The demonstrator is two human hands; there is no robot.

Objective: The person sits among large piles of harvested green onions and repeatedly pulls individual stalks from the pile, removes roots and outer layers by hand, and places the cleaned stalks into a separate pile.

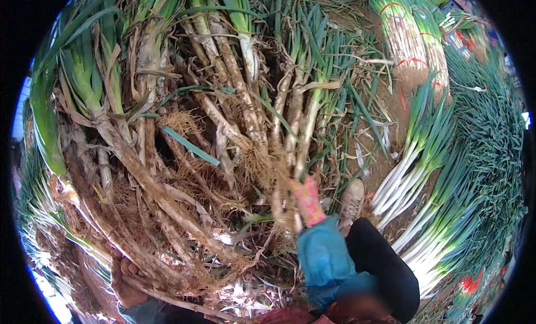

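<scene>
My bare left hand point(125, 282) is at the lower left, its fingers curled around the soil-covered lower stalks of long green onions point(155, 198). Their green tops reach up and left. My right hand point(307, 202), in a pink patterned glove below a teal sleeve point(322, 257), lies against an onion stalk point(310, 127) at the edge of the pile. Its fingers are hidden from view, and blur hides whether they close on the stalk. Shaggy roots point(259, 165) and dry outer leaves tangle through the pile between my hands.
Peeled white-stemmed onions point(402, 177) lie on the soil at the right. Two bundles with red ties point(404, 39) lie at the upper right, beside a broad mass of green tops point(490, 127). My shoe point(351, 198) and black-clad knee point(381, 257) are near my right arm.
</scene>
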